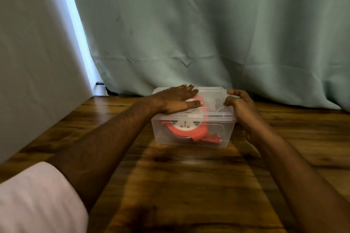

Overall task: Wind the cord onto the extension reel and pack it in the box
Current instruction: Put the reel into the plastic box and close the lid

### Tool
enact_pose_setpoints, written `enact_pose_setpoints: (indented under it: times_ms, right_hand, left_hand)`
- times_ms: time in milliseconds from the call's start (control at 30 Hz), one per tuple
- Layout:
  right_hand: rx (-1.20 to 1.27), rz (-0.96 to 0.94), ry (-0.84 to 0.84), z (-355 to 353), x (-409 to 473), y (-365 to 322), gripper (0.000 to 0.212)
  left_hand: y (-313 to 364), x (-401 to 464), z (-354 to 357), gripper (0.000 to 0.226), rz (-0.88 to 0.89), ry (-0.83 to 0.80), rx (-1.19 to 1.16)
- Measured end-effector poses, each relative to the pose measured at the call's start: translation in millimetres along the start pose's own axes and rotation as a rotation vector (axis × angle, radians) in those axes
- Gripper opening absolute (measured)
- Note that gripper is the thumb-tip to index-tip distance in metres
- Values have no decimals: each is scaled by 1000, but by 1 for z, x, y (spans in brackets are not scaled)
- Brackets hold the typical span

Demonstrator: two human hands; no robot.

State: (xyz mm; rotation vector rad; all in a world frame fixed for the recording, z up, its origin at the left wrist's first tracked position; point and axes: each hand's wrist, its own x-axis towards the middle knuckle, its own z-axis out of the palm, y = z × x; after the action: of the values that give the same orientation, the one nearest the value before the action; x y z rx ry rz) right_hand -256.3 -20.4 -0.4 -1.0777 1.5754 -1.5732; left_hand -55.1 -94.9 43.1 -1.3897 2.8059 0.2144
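A clear plastic box [225, 132] stands on the wooden table [189, 185] near its far edge. Its clear lid [214, 91] sits on top. Inside lies the red and white extension reel [186, 128], seen through the front wall, with a red plug [212, 140] low at the right. My left hand [176, 101] lies flat on the left part of the lid, fingers spread. My right hand [239, 104] curls over the lid's right edge, fingers bent on the rim.
A grey-green curtain [208, 34] hangs right behind the box. A pale wall [34, 53] runs along the table's left side. A dark bracket [106, 89] shows at the back left corner. Bare wood lies between me and the box.
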Motion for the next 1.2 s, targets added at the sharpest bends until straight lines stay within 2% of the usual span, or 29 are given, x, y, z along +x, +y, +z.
enact_pose_setpoints:
  times_ms: [233, 333, 467, 567, 667, 733, 800, 867, 900, 1000, 1067, 1200]
  right_hand:
    - [-33, 130, -110, -11, 7, -2, 50]
    - [-153, 135, -163, -12, 2, -5, 52]
    - [-227, 295, -212, -9, -9, -7, 42]
    - [-221, 332, -223, -11, -15, -9, 35]
    - [-145, 345, -201, -11, -16, -7, 34]
    - [-90, 368, -204, -9, -19, -7, 33]
    - [-39, 338, -159, -9, -19, -5, 33]
    - [-9, 227, -25, -7, -18, -4, 32]
    - [-91, 120, 66, -7, -16, -4, 33]
    - [-554, -178, 280, -8, -13, -6, 37]
    - [-662, -216, 320, -10, -15, -10, 36]
    - [-711, -258, 344, -7, -18, -13, 28]
  left_hand:
    - [6, 10, 3, 78, 8, -35, 12]
    - [-2, 13, 9, 79, 25, -2, 5]
    - [-5, 11, 7, 81, 18, 22, -19]
    - [-1, 3, 8, 80, -25, 164, -73]
    - [-4, -8, 5, 72, -182, 357, -119]
    - [-13, -18, 3, 70, -237, 340, -158]
    - [-21, -29, 4, 68, -227, 236, -158]
    - [-24, -37, 7, 66, -219, 203, -182]
    - [-23, -39, 8, 65, -219, 208, -178]
    - [-17, -39, 7, 66, -225, 206, -132]
    - [-15, -39, 7, 66, -220, 200, -120]
    - [-16, -41, 8, 65, -222, 197, -101]
